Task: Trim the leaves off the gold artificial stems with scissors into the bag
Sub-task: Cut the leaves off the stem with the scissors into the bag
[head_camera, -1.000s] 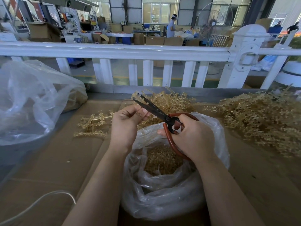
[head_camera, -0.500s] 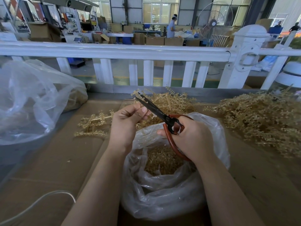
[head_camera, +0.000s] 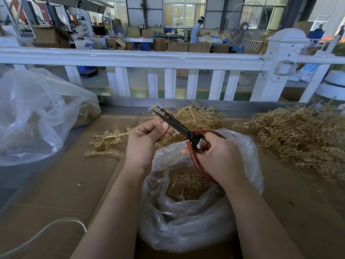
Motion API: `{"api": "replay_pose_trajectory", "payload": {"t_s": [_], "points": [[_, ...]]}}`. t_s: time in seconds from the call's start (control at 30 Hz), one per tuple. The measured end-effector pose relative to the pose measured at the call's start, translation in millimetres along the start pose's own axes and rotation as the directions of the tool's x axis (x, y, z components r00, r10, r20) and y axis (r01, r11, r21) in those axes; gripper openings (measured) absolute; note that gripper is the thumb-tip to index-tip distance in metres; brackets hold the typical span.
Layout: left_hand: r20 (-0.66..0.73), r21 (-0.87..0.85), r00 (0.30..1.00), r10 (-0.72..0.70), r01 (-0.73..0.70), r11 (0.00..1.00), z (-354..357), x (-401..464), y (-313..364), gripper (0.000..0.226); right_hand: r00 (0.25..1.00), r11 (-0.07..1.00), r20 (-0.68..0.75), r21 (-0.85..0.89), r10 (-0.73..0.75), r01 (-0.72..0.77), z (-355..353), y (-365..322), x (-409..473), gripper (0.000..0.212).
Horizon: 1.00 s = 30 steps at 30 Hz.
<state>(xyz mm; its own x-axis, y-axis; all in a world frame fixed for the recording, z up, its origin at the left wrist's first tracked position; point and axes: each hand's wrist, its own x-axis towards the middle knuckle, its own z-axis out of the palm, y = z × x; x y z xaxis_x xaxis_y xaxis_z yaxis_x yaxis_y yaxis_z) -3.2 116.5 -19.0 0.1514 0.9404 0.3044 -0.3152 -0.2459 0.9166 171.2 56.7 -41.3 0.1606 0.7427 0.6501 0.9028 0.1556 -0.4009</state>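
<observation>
Bare cardboard point(head_camera: 61, 184) is lying open left of the bag point(head_camera: 186, 230), between it and the big sack point(head_camera: 37, 118), though a white cable point(head_camera: 46, 232) is crossing its near corner. Gold stem piles point(head_camera: 298, 139) are crowding the right and far sides, and a white fence point(head_camera: 130, 59) is closing off the back.

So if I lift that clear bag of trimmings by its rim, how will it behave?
The bag is thin, crumpled film, so it would likely sag. The trimmings are small loose bits, probably light, and could spill from the open mouth.

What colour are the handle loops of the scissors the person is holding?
Reddish-brown; the blades are black. The head view shows the scissors clearly in the right hand.
</observation>
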Motion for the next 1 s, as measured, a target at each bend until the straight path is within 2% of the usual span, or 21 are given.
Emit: {"api": "replay_pose_trajectory", "payload": {"t_s": [0.13,0.33,0.47,0.63,1.0], "points": [[-0.010,-0.008,1.000,-0.006,0.005,1.000,0.6,-0.6,1.4,0.018,1.000,1.000,0.002,-0.001,-0.002,0.002,-0.5,-0.9,-0.2,0.081],[0.000,0.026,0.999,0.034,-0.034,0.999,0.2,-1.3,2.1,0.030,1.000,1.000,0.024,-0.021,0.016,-0.016,-1.9,0.1,0.1,0.074],[0.017,0.095,0.996,0.090,-0.091,0.991,1.3,-2.2,1.6,0.024,0.999,0.999,0.034,-0.045,0.019,-0.017,-3.5,-0.3,0.3,0.072],[0.014,0.085,0.996,0.083,-0.084,0.993,1.8,-1.7,0.7,0.019,0.999,0.998,0.037,-0.060,0.025,-0.023,-5.6,-1.8,1.6,0.078],[0.013,0.053,0.998,0.063,-0.063,0.997,1.9,-2.4,3.1,0.027,1.000,1.000,-0.014,0.011,-0.001,0.001,-4.2,-3.8,-0.8,0.061]]}}
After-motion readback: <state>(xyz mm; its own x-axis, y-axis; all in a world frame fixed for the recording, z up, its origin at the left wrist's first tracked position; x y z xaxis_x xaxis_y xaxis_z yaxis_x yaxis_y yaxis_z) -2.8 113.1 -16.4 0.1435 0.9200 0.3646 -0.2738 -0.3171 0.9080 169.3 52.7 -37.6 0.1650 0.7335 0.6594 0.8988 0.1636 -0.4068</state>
